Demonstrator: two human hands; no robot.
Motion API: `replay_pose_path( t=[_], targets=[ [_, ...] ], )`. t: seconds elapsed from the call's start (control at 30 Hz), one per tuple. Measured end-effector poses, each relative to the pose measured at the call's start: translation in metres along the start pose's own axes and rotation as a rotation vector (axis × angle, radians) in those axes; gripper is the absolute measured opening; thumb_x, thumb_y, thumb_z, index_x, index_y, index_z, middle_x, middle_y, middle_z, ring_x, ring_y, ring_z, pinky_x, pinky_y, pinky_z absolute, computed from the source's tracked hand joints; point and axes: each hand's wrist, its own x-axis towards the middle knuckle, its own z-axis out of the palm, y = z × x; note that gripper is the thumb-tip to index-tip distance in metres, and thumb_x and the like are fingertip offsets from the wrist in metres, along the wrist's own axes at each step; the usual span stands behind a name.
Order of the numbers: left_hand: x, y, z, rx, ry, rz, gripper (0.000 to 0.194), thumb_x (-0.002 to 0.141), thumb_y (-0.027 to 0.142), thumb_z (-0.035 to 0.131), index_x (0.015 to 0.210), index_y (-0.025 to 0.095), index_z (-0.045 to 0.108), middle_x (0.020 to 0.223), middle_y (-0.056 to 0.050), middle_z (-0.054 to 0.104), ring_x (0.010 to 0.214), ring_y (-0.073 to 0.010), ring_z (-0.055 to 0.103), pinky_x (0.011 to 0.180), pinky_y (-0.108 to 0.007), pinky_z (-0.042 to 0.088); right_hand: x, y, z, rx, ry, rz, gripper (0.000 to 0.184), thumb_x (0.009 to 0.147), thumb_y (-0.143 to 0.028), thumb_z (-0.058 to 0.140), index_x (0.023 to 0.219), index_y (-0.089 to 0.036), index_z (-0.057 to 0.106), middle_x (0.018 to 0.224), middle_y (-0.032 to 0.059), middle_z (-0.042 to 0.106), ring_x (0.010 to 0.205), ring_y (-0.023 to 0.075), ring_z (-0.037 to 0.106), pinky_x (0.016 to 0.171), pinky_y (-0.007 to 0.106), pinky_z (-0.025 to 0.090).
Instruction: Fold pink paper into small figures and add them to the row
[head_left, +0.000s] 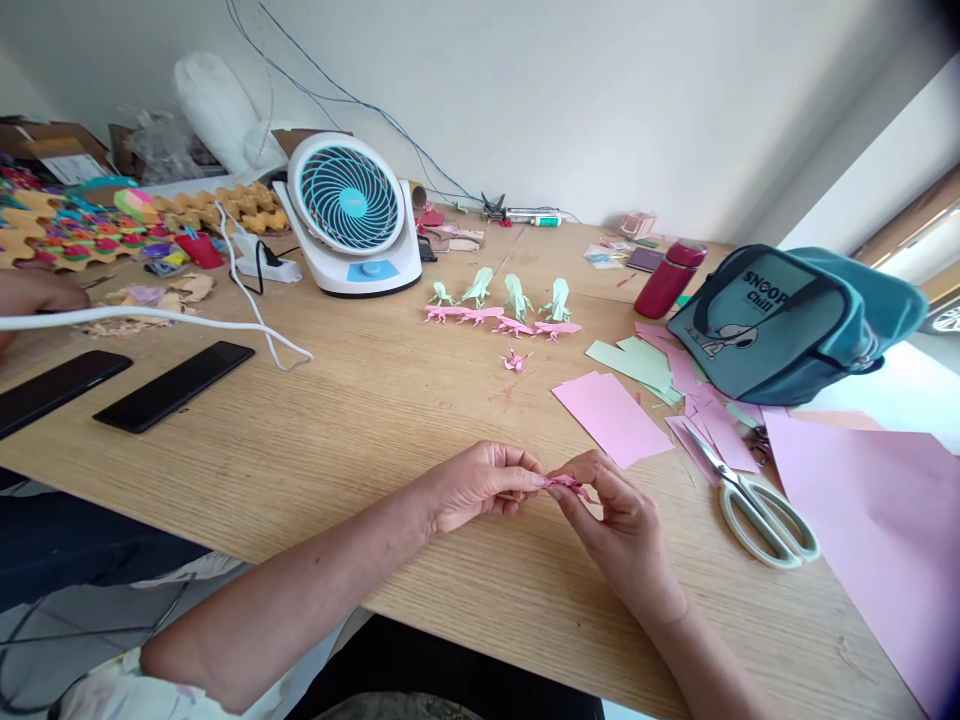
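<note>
Between my two hands, just above the near part of the wooden table (360,430), is a small folded pink paper figure (571,484). My left hand (495,485) pinches its left end between thumb and fingers. My right hand (619,515) grips its body from the other side, so much of the folding is hidden. Farther back, pink folded paper animals (514,325) stand in a row before several pale green ones (517,297). A single small pink folded figure (516,360) lies nearer to me. Right of it rests a pink paper sheet (611,417).
Scissors (757,510), green paper (634,362) and a large pink sheet (877,520) lie at the right, by a teal bag (780,320) and red bottle (670,280). A fan (352,215), black phones (176,387) and another person's hand (37,295) are at the left.
</note>
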Motion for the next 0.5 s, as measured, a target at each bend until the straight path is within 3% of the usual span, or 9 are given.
replay_pose_path(
  t=[0.23,0.5],
  targets=[
    [0.0003,0.0003,0.001,-0.082,0.005,-0.081,0.023,0.066,0.028,0.08,0.074,0.011,0.067,0.061,0.004,0.054,0.055,-0.0043,0.046,0.058,-0.019,0.036,-0.0011,0.0012,-0.0002,0.026,0.001,0.019,0.008,0.09,-0.015,0.062,0.086,-0.021,0.064,0.078,0.0013,0.061,0.072,0.0144,0.056,0.065,0.029,0.044],
    [0.0013,-0.0033,0.0039,-0.144,0.018,-0.037,0.024,0.065,0.025,0.081,0.072,0.013,0.062,0.062,0.003,0.06,0.055,-0.0041,0.049,0.06,-0.018,0.038,-0.0007,0.0024,0.0003,-0.015,0.023,-0.039,0.009,0.09,-0.014,0.061,0.085,-0.021,0.063,0.076,0.0009,0.059,0.069,0.0145,0.055,0.063,0.029,0.044]
  ],
)
